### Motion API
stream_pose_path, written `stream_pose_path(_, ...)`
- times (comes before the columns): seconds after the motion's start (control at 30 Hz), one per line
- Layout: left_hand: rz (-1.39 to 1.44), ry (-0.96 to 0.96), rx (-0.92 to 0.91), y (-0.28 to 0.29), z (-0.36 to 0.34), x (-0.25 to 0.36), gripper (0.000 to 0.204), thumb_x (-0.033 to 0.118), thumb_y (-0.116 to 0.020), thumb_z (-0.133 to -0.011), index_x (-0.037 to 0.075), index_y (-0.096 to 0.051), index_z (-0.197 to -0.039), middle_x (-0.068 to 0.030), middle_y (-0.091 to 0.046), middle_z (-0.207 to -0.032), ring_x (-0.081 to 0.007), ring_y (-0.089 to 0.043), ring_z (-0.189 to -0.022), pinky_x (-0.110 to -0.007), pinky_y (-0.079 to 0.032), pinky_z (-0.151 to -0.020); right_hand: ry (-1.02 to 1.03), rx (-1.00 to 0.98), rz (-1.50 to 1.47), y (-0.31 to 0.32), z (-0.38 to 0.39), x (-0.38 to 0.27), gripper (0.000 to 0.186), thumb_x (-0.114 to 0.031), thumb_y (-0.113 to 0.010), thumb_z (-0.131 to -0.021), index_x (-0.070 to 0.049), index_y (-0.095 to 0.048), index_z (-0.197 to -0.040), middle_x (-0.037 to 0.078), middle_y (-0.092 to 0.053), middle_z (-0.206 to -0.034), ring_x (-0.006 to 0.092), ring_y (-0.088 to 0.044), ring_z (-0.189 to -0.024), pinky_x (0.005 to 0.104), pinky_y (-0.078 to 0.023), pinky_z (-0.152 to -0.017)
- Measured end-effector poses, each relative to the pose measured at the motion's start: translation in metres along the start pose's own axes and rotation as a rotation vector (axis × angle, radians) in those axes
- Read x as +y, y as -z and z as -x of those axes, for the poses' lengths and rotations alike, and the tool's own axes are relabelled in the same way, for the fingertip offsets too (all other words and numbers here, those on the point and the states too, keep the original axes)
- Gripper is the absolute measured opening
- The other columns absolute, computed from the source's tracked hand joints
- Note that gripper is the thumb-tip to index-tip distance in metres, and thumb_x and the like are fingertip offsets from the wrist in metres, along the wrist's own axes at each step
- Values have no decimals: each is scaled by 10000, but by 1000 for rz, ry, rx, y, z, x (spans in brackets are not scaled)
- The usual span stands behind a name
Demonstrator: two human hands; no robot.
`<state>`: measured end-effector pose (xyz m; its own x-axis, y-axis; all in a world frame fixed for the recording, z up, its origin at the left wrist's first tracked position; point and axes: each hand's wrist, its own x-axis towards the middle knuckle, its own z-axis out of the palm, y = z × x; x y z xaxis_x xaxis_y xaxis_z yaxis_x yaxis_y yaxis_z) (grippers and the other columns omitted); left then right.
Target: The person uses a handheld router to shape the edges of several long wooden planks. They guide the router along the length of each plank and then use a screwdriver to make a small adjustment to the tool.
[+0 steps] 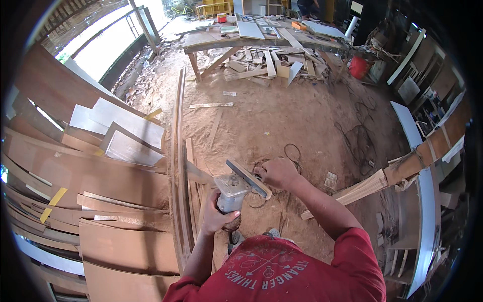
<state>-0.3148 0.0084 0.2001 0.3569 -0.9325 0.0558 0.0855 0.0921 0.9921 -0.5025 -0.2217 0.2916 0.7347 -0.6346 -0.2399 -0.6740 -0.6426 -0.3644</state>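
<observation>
A trim router (pixel 230 201) with its flat base plate turned upward is gripped in my left hand (pixel 216 214), whose fingers wrap round the grey body. Just right of the base plate, a short narrow strip of board (pixel 248 179) with a bluish-grey face and a pale wood edge is held at a slant. My right hand (pixel 278 172) is closed at the far side of this strip, its fingertips partly hidden. Strip and router are very close together; whether they touch I cannot tell.
Long boards (pixel 179 151) run lengthwise on my left, beside stacked brown panels (pixel 121 244). A workbench (pixel 201 45) with scrap wood (pixel 271 65) under it stands ahead. Cables (pixel 359 141) lie on the dirt floor; a leaning timber bundle (pixel 362 189) juts in from the right.
</observation>
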Motion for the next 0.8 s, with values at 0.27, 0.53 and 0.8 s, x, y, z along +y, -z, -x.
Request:
stream_pose_path(0.27, -106, 44, -2, 3, 9, -4, 893, 146, -972, -703, -45, -558, -1471, -125, -698, -1347, -215, -661, -1247, -396, -505, -1128, -87, 49, 50, -19, 4, -3, 486, -577, -514, -1081, -268, -887, -1116, 213, -813, -1020, 416, -781, -995, 547, -605, -891)
stream_pose_path(0.53, -118, 13, -14, 8, 6, -2, 885, 145, -970, -710, -43, -557, -1469, -129, -705, -1334, -209, -665, -1235, -391, -511, -1116, -138, 121, -89, -23, 8, -9, 603, -630, -541, -1081, -126, -864, -1001, 217, -802, -965, 452, -768, -933, 550, -595, -824)
stream_pose_path(0.8, 207, -16, 137, 9, -25, 8, 861, 181, -1001, -758, 12, -556, -1474, -82, -706, -1280, -187, -692, -1172, -369, -568, -1010, -161, 420, -862, -37, 32, -7, 521, -501, -696, -1118, -40, -677, -876, -43, -575, -716, 52, -549, -690, 288, -442, -595)
